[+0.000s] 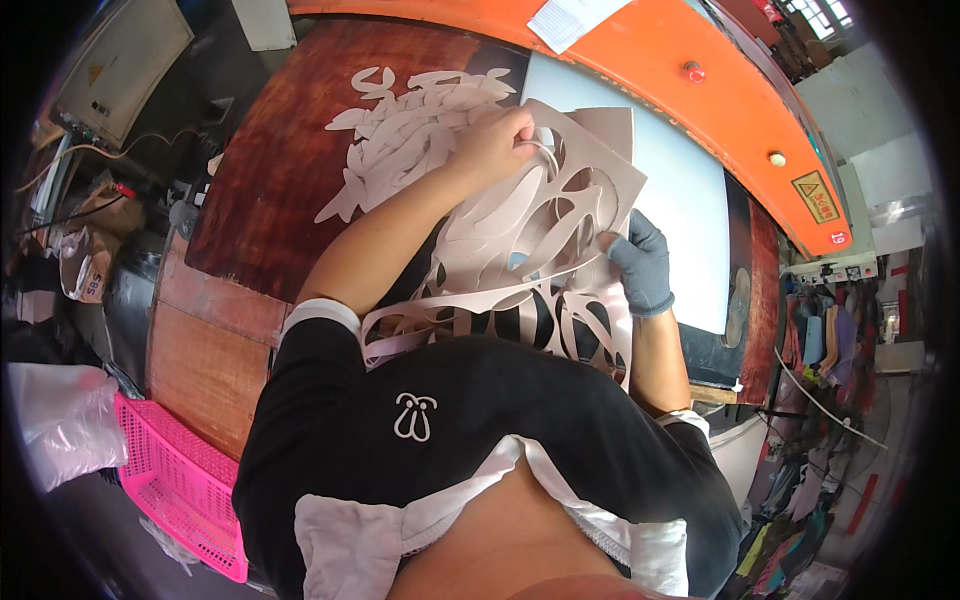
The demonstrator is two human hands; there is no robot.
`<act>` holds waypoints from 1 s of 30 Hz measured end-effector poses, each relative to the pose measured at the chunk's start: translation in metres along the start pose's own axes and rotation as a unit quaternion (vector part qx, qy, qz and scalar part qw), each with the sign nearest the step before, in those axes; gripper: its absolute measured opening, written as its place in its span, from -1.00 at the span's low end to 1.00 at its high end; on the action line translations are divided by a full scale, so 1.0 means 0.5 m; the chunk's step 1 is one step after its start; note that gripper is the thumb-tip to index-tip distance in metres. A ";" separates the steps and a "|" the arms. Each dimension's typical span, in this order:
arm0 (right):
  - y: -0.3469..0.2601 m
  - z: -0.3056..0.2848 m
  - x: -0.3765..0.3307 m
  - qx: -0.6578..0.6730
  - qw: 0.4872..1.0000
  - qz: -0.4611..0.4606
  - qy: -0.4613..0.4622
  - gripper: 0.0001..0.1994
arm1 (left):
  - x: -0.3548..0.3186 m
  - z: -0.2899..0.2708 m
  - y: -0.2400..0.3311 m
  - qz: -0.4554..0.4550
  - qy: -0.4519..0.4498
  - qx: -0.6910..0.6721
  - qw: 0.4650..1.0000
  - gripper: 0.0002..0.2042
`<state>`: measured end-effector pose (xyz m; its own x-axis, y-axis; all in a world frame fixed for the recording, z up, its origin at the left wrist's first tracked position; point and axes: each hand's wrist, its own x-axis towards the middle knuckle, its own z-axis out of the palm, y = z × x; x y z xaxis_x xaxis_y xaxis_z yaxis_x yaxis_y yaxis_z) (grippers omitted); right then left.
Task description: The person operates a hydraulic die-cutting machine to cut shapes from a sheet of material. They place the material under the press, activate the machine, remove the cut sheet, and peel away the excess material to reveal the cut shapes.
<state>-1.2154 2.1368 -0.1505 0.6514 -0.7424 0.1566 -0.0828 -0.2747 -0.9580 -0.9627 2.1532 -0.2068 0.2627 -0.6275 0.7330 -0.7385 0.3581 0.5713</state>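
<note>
A pale pink sheet [487,240] full of curved cut-outs lies in front of me, its near part drooping over the table edge against my body. My bare left hand [497,147] is closed on the sheet's far left part, by a thin curved strip. My right hand [640,262], in a grey glove with a bare thumb tip, grips the sheet's right edge, its other fingers partly hidden. Left of the sheet, a heap of loose pale cut pieces [405,140], long and leaf-shaped, spreads over the table, partly behind my left forearm.
The table has a dark red-brown top [270,160] and a white board [690,220] at the right. An orange machine beam [650,60] with a red button [694,72] spans the far side. A pink plastic basket [180,485] stands low at the left.
</note>
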 end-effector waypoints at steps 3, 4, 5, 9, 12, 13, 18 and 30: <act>0.002 -0.006 -0.012 0.002 1.000 0.010 0.000 -0.75 | 0.004 -0.040 -0.044 -0.135 0.083 -0.013 0.987 -0.79; 0.003 -0.008 -0.015 0.001 1.000 0.014 -0.005 -0.75 | 0.011 -0.056 -0.070 -0.169 0.138 -0.024 0.976 -0.80; 0.004 -0.008 -0.016 0.003 1.000 0.017 -0.004 -0.75 | 0.013 -0.068 -0.097 -0.219 0.076 -0.032 0.972 -0.79; 0.007 -0.004 -0.013 -0.004 1.000 0.011 -0.011 -0.75 | -0.003 -0.013 -0.156 -0.196 0.083 -0.055 0.976 -0.69; 0.002 -0.001 -0.013 0.002 1.000 0.004 -0.012 -0.75 | -0.008 0.048 -0.165 -0.183 0.040 -0.047 0.981 -0.68; -0.001 -0.001 -0.015 0.004 1.000 0.005 -0.021 -0.75 | -0.006 0.056 -0.170 -0.197 -0.039 -0.023 0.979 -0.69; -0.010 -0.007 -0.043 -0.003 1.000 0.009 0.017 -0.74 | 0.010 -0.005 -0.217 -0.293 0.021 0.036 0.955 -0.65; -0.001 -0.009 -0.054 0.023 1.000 -0.007 0.016 -0.74 | -0.165 -0.026 0.099 -0.056 -0.162 0.176 0.969 -0.18</act>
<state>-1.2366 2.1542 -0.1530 0.6278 -0.7579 0.1773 -0.0389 -0.2580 -0.9654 -1.0128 2.2316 -0.2344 0.1878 -0.8530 0.4869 -0.8973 0.0526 0.4382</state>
